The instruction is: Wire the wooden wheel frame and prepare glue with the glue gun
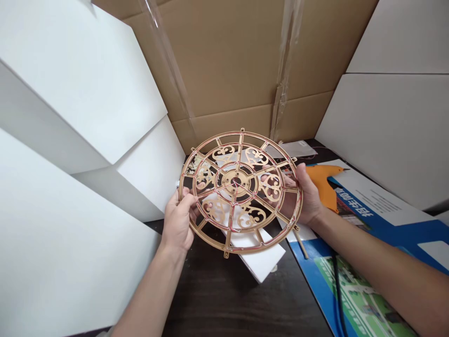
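Between my two hands is a round gold openwork frame (235, 183), with spokes, scroll ornaments and a drilled hub in the middle. Thin red and white wires run along its rings and spokes. My left hand (179, 217) grips the rim at the left, thumb on top and fingers partly hidden below. At the right rim my right hand (304, 199) is closed round the edge, its fingers passing beneath and showing through the gaps. The frame is held tilted above the dark table (217, 299). Under it lies a white box (263, 260), partly covered.
An orange glue gun (326, 182) lies right of my right hand on a blue and white printed sheet (315, 257); a black cable (337, 299) crosses the sheet. White boxes stand at left (70, 224) and right (393, 135). A taped cardboard panel (224, 61) closes off the back.
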### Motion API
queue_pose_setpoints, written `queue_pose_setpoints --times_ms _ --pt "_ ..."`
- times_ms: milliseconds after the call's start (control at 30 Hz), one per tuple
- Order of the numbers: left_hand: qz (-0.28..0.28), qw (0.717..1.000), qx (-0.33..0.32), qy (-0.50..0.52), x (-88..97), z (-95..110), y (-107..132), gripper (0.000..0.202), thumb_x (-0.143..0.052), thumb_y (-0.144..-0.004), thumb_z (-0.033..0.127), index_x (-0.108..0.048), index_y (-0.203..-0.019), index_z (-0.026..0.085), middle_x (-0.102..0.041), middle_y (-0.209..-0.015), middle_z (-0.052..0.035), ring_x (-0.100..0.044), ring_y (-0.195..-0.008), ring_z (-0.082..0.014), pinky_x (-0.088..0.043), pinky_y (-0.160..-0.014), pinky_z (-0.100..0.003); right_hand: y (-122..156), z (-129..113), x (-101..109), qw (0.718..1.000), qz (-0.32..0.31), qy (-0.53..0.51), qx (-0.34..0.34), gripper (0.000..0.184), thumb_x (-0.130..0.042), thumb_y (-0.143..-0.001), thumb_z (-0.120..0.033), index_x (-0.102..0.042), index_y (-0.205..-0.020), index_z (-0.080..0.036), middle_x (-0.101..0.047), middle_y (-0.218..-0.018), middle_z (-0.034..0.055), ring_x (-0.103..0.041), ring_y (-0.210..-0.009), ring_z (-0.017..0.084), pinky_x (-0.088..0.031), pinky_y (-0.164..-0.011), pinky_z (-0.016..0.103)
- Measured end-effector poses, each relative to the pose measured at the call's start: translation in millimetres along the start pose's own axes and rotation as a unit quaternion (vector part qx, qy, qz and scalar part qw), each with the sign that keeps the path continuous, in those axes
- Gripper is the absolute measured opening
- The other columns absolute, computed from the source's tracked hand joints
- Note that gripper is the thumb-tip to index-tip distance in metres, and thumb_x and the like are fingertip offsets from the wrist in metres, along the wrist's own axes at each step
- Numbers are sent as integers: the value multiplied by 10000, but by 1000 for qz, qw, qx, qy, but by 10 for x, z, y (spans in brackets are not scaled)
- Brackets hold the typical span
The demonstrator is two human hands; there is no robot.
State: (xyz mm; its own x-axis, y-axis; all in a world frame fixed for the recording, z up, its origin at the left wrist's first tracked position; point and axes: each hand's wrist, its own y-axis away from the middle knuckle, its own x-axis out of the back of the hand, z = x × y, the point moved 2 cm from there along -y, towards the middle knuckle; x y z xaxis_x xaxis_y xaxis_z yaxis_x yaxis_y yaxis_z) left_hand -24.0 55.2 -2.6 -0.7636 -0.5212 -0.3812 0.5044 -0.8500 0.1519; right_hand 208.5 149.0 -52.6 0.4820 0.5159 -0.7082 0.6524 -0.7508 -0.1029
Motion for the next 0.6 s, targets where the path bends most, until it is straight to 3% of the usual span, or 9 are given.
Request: queue_pose_setpoints --times_ms 267,600 --pt "-2 1000 6 -14 22 -24 -16 450 -741 -519 152 -407 -817 197 -642 -758 35 -596 -542 -102 -544 -496 -206 -6 5 3 1000 7 -2 2 588 -704 -758 -744 -659 -1093 -263 -719 -1124 88 -671 -1103 302 -528 -994 513" --pt "17 995 -73 -62 18 -33 -20 435 -782 -561 241 -480 -871 197 -633 -749 23 -603 -609 -134 -513 -496 -209 -28 -2 -17 1000 23 -9 6 549 -760 -730 -710 -677 -1028 -257 -734 -1068 73 -672 -1114 295 -520 -1023 496"
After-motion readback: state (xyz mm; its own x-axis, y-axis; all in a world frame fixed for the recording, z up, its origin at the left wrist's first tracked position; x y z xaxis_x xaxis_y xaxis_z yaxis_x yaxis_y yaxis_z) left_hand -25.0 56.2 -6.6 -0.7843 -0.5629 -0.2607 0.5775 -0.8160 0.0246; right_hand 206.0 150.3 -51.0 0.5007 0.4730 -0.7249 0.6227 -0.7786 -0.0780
